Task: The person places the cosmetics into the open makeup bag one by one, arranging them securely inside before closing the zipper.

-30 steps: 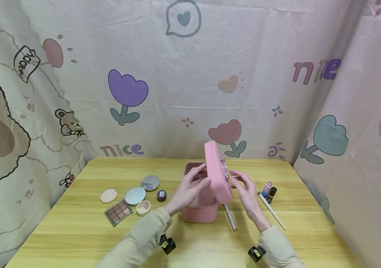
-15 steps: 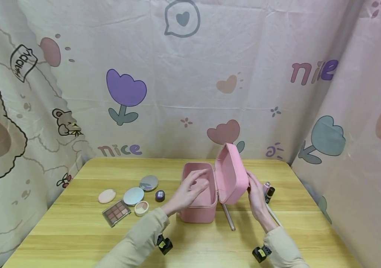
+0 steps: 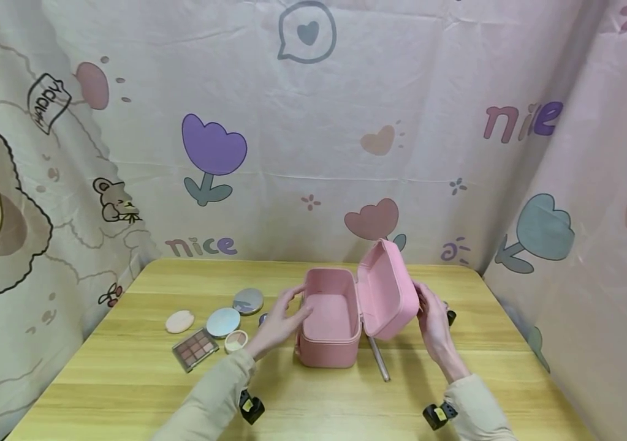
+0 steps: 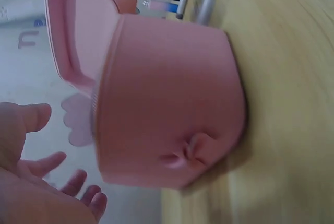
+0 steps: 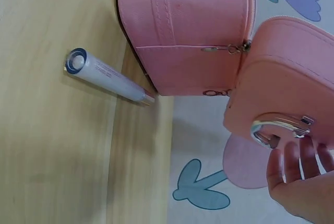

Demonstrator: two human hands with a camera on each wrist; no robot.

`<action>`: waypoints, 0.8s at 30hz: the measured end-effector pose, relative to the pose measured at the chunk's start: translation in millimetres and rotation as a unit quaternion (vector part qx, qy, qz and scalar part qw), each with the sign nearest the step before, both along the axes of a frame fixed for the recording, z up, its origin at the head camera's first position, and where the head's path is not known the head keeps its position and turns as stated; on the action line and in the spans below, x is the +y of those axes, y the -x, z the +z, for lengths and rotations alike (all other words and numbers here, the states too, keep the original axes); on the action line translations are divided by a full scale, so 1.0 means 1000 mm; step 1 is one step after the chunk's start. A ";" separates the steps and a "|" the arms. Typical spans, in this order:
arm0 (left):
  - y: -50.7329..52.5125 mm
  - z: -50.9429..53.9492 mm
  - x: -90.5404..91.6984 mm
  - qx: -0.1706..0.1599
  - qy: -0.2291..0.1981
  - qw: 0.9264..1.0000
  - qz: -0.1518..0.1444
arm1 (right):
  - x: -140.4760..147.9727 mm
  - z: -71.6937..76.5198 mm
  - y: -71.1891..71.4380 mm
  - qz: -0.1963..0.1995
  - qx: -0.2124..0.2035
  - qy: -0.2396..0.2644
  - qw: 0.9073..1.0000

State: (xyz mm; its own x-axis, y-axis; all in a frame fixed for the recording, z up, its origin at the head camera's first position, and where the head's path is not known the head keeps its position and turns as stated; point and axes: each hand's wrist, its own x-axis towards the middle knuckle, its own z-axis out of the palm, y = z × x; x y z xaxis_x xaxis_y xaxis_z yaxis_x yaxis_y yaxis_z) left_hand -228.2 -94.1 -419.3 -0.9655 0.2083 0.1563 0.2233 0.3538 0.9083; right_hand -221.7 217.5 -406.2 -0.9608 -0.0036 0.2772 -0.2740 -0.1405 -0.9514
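A pink cosmetic case (image 3: 328,354) stands on the table with its lid (image 3: 408,291) raised and leaning to the right; the inside of its body looks bare. My left hand (image 3: 276,323) is at the case's left rim, fingers spread and slightly bent. In the left wrist view, that hand (image 4: 36,195) is apart from the case wall, which bears a pink bow (image 4: 190,152). My right hand (image 3: 436,324) is at the lid's outer side. From the right wrist, its fingertips (image 5: 308,151) touch the lid beside a metal-ended handle (image 5: 276,125), without wrapping round it.
Left of the case lie an eyeshadow palette (image 3: 195,350), a puff (image 3: 179,321), two round compacts (image 3: 223,323) and a small round pan (image 3: 236,342). A slim tube (image 3: 379,360) lies right of the case. A black-capped tube (image 3: 451,317) is partly behind my right hand.
The lid has swung from over the case to the right, my right hand moving with it. My left hand has left the lid and moved left to the case's rim.
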 end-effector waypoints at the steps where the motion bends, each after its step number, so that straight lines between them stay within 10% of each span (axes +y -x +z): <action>1: 0.000 -0.002 -0.002 -0.010 0.003 1.000 0.005 | 0.001 0.001 0.000 0.003 0.001 -0.002 1.000; 10: -0.001 -0.018 -0.010 -0.031 0.017 0.999 0.009 | 0.012 0.015 0.000 0.013 -0.035 -0.087 0.995; 24: -0.005 -0.028 -0.006 -0.039 -0.004 0.999 -0.015 | 0.014 0.019 -0.006 -0.003 -0.046 -0.052 0.998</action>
State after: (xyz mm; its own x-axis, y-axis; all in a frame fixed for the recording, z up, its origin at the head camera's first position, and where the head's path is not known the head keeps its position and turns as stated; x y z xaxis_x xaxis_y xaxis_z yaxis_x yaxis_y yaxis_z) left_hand -222.8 -100.4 -447.3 -0.9683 0.2355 0.0830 0.1622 0.3407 0.9261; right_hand -216.2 231.2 -387.1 -0.9824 -0.0210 0.1858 -0.1849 -0.0381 -0.9820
